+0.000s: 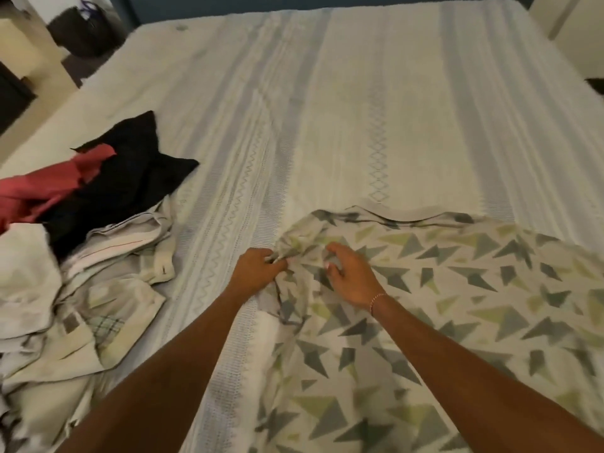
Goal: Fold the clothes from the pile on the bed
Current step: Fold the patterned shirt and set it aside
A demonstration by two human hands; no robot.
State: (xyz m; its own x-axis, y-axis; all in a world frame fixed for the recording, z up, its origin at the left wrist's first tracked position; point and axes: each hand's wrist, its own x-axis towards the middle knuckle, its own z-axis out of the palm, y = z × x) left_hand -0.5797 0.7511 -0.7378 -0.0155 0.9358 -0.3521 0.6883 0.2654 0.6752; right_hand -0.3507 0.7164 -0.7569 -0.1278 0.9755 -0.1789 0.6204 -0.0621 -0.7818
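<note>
A triangle-patterned cloth [441,289] is spread on the bed [359,109], right of the pile [81,256]. A bunched corner is pinched by the left hand [258,269]; the right hand [351,277] is held just above the fabric with fingers loosely curled and nothing gripped. The fabric is judged thin, light and limp, so it is best taken at corners or hems and pulled taut.

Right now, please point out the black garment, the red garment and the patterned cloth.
black garment [130,171]: head view, its middle.
red garment [42,188]: head view, its middle fold.
patterned cloth [457,289]: head view, flat part right of the hands.
</note>
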